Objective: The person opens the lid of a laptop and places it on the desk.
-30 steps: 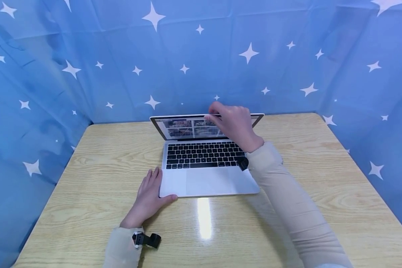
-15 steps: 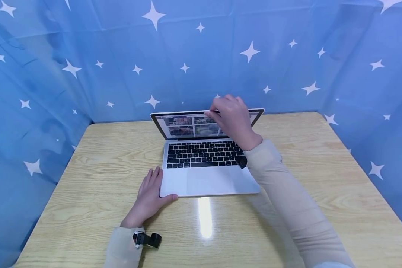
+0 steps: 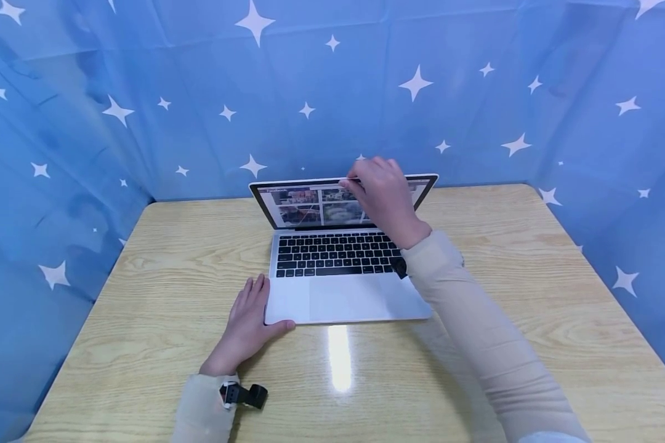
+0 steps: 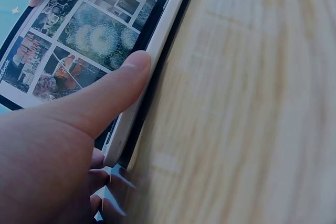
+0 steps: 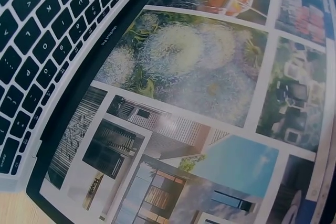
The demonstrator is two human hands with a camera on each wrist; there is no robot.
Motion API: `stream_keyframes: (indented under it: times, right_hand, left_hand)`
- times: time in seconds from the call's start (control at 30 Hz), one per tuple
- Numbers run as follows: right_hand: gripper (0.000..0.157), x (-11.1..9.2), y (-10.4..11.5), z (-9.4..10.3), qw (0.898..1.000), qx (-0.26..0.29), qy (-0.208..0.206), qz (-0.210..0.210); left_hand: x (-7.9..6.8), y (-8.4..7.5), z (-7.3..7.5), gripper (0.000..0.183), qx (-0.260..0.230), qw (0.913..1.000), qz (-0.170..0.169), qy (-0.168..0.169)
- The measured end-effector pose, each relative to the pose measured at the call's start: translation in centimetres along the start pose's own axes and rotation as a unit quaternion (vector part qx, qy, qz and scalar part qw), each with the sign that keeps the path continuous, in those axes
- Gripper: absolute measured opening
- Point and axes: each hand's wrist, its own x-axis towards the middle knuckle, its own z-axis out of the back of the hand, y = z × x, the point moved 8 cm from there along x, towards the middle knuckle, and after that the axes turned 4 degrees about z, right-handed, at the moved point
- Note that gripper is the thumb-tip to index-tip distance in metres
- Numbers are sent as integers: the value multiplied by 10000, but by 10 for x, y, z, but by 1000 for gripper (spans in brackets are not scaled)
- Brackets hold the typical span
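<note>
A silver laptop [image 3: 343, 299] stands with its lid raised, and the screen [image 3: 299, 206] shows a grid of pictures. My right hand [image 3: 383, 194] pinches the top edge of the lid between thumb and fingers, right of its middle. That arm crosses over the right end of the keyboard [image 3: 332, 253] and hides part of it. At the laptop's front left corner rests my left hand [image 3: 246, 323]. Its fingers lie along the left side, and the thumb [image 4: 137, 61] presses the front edge, close up in the left wrist view. The right wrist view holds only screen [image 5: 184, 98] and keys.
The laptop sits on a light wooden table [image 3: 177, 264]. Behind and beside the table hangs a blue curtain [image 3: 199, 67] with white stars. A black strapped wrist camera [image 3: 249, 395] is on the left sleeve. Glare [image 3: 339, 357] shines on the wood in front.
The lid has tilted further back, its top edge moving up in the head view, and my right hand has risen with it. My left hand has stayed at the corner.
</note>
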Motion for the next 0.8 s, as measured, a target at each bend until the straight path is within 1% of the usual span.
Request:
stream_keyframes:
  times: [0.1, 0.27, 0.43, 0.6, 0.8]
  right_hand:
    - [17, 1, -1, 0, 9999, 147, 43, 48]
    - [10, 3, -3, 1, 9985, 510, -8, 195]
    - [10, 3, -5, 2, 9960, 768, -124, 430]
    - [7, 1, -5, 4, 9943, 769, -314, 668]
    - [14, 1, -5, 5, 9943, 549, -441, 804]
  left_hand:
    - [1, 0, 0, 104, 0, 10000, -9, -4]
    - [1, 0, -1, 104, 35, 10000, -3, 6]
    - [1, 1, 0, 104, 31, 10000, 28, 16]
    - [0, 1, -1, 103, 17, 10000, 71, 48]
    - [0, 0, 0, 103, 11, 10000, 33, 2]
